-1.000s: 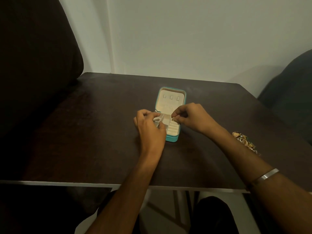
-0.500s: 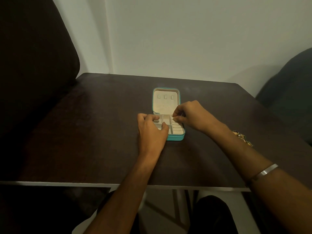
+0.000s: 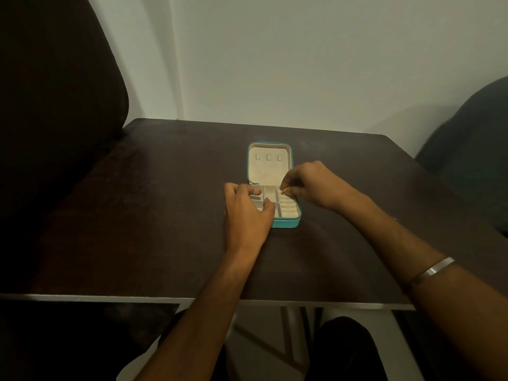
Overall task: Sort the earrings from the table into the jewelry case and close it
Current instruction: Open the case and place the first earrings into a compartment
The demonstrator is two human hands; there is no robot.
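A small teal jewelry case (image 3: 286, 223) lies open at the middle of the dark table (image 3: 165, 215), its cream lid (image 3: 268, 169) folded back flat. My left hand (image 3: 247, 213) rests on the case's left half, fingers over the compartments, steadying it. My right hand (image 3: 310, 182) pinches a small gold earring (image 3: 284, 190) at the top of the right-hand ring-roll section. The pile of earrings on the table is hidden behind my right forearm.
A dark chair back (image 3: 55, 105) rises at the left, touching the table's corner. A dark cushion (image 3: 472, 149) sits at the right. The table's near edge (image 3: 137, 299) has a pale trim. A silver bangle (image 3: 431, 273) circles my right wrist.
The case has turned straighter toward me and my left hand has settled flat on its left half. My right hand has stayed at the upper right compartment, the gold earring now visible in its fingertips.
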